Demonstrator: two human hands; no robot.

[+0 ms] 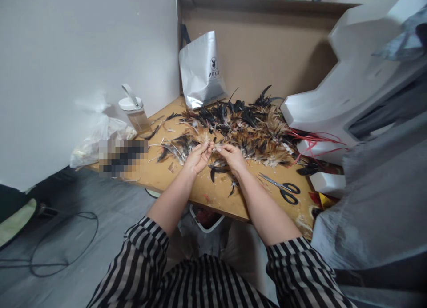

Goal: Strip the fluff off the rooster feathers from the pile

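Brown and black feathers [247, 130] lie in a wide heap across the wooden table [160, 172]. At the heap's near edge my left hand [199, 158] is closed in a pinch on something too small to make out. Close beside it on the right, my right hand [232, 158] also pinches, with its fingertips at a thin, pale piece that I cannot identify. A few dark loose feathers [218, 170] lie just below and between the hands. Scissors [282, 188] with black handles rest on the table to the right of my right forearm.
At the left stand a lidded bottle [135, 110] and a clear plastic bag [100, 137]. A silver bag [202, 72] leans against the cardboard [276, 50] behind. Red strands [313, 143] and white foam [328, 183] are at the right. Below the table edge sits a white bin [207, 230].
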